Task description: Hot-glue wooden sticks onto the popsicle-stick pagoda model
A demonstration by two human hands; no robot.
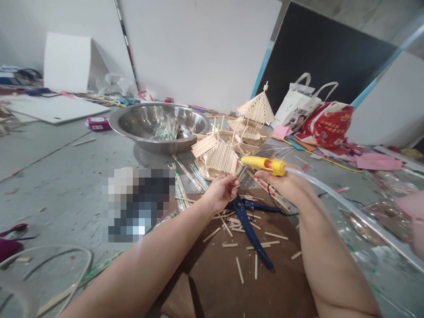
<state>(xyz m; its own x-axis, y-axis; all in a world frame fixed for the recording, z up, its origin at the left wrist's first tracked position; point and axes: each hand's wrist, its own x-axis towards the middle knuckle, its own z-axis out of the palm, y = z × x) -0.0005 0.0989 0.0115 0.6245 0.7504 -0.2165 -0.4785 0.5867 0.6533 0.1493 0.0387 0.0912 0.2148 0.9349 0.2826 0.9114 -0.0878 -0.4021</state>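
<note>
A pavilion model made of pale wooden sticks [222, 159] stands on the floor ahead of me, with a slatted lower roof and a pointed upper roof behind. My right hand [281, 179] is closed around a yellow hot glue gun [261, 164]. Its nozzle points left, at the right edge of the lower roof; whether it touches cannot be made out. From the gun's back end a long clear glue stick [334, 194] runs to the right. My left hand [222, 191] is pinched at the roof's lower front edge, its fingertips hiding what they hold. Just below lie blue-handled cutters [253, 236].
Cut stick pieces [240, 269] are scattered over a brown board [278, 274]. Wrapped chopsticks [180, 185] lie to the left, near a steel basin [132, 139] holding more packets. Paper bags [298, 104] stand at the back right. A pixelated patch hides something at left.
</note>
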